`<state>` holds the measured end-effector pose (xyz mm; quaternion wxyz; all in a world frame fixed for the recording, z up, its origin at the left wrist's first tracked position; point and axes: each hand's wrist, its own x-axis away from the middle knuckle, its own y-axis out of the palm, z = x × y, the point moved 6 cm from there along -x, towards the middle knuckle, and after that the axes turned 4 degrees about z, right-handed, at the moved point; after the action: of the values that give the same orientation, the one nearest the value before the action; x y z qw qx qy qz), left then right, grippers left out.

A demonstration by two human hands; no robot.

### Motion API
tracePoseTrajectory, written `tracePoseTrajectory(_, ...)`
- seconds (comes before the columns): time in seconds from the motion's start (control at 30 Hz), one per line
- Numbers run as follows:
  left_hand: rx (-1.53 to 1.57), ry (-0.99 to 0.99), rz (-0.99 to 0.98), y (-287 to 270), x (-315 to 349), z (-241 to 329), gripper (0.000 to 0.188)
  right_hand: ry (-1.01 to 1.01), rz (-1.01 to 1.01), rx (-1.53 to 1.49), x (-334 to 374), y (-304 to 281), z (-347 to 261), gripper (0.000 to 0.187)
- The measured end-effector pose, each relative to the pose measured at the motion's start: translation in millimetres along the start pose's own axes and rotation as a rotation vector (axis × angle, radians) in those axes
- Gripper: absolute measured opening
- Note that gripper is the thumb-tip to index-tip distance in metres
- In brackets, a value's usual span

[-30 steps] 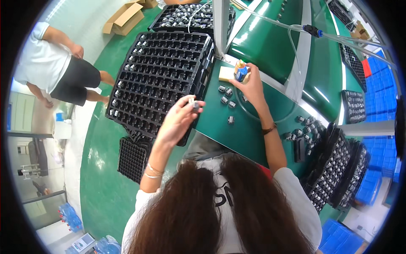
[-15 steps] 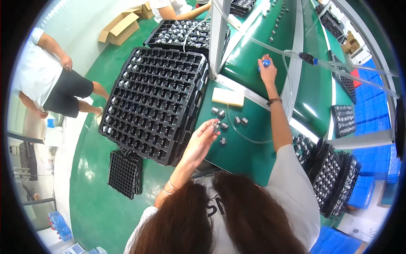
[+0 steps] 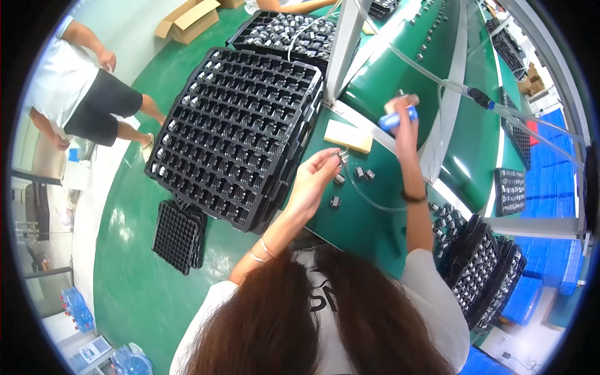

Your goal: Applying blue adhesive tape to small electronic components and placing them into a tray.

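My left hand (image 3: 314,180) pinches a small silver metal part (image 3: 342,157) between thumb and fingertips, above the green bench (image 3: 365,219). My right hand (image 3: 406,128), smeared by motion, is wrapped round a blue hand tool (image 3: 390,120) near the belt's close edge; its exact kind is too blurred to make out. Several loose metal parts lie on the bench beside my left hand, among them a dark and silver one (image 3: 335,202). Just beyond them is a pale yellow block (image 3: 348,135).
A large black compartment tray (image 3: 240,137) stands at my left, with silver parts in some cells. Behind it is another filled tray (image 3: 294,31). A green conveyor belt (image 3: 381,72) runs away ahead. Clear hoses (image 3: 431,78) hang over it. A person (image 3: 75,94) stands at far left.
My right hand has come back from over the belt toward me with the blue tool. My left hand, still pinching the part, appears farther right and closer to the yellow block. The whole view has shifted slightly.
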<state>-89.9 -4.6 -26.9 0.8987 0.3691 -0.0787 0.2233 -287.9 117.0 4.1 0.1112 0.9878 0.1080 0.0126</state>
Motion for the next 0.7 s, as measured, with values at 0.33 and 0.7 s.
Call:
tracePoseTrajectory(0.33,-0.099,0.116,-0.016,9,18,4,0.028,-0.007,-0.222,-0.052,122,41,-6,0.016)
tracePoseTrajectory(0.7,-0.172,0.092,0.029,-18,26,-8,0.044,-0.090,-0.268,0.141,116,37,33,0.018)
